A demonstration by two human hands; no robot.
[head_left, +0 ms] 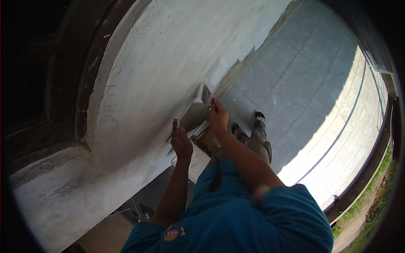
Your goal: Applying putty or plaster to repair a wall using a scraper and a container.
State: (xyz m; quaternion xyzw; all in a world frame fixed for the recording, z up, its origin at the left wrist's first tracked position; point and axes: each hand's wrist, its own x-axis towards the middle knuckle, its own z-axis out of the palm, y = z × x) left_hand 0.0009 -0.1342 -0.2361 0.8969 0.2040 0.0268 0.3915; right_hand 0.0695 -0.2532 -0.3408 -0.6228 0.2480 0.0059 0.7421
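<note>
My right hand (218, 118) is closed on a putty knife. Its flat, smeared blade (206, 95) is held up at the pale plastered wall (139, 71); I cannot tell if it touches the surface. My left hand (181, 141) is lower and further left, closed round a wide, flat scraper, seen nearly edge-on beside the wall, its blade partly hidden in shadow. Just below and between my hands, an orange-brown object with a dark edge (206, 139) is partly covered by my arm; I cannot make out what it is.
A dark wooden frame (63, 84) is set into the wall at left. Grey floor tiles (295, 84) stretch right, under my shoes (259, 118), to a sunlit strip and a dark edge (354, 185) with grass beyond. White cables (135, 206) lie at lower left.
</note>
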